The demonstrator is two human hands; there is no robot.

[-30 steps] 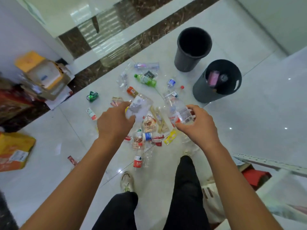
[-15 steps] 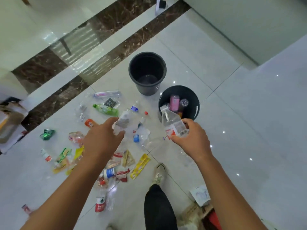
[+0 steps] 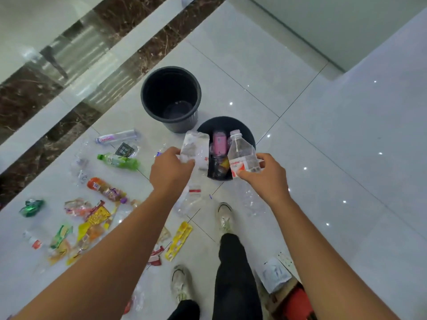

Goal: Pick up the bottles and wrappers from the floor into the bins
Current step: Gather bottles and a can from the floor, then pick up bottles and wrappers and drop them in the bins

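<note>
floor [image 3: 323,158]: pale glossy tiles, with a dark marbled strip running across the upper left of the frame.
far bin [image 3: 180,126]: black and round, upright at upper centre; nothing clear showed inside it.
near bin [image 3: 248,131]: black, just below and right of the far bin, almost touching it; a pink bottle [image 3: 219,142] and other bottles lay inside.
left hand [image 3: 171,174]: fingers curled round the lower end of a crushed clear bottle [image 3: 195,148], held over the near bin's left rim.
right hand [image 3: 265,176]: fingers and thumb pinched the base of a red-labelled clear bottle [image 3: 242,155], cap pointing up the frame, over the near bin's mouth.
green bottle [image 3: 120,160]: on its side on the floor, left of the left hand.
orange bottle [image 3: 106,189]: lying below the green one.
pink-labelled clear bottle [image 3: 117,136]: lying above the green one, near the far bin.
yellow wrapper [image 3: 179,240]: flat on the floor at lower centre, beside a shoe [image 3: 224,215].
other wrappers [image 3: 97,215]: scattered at the lower left.
</note>
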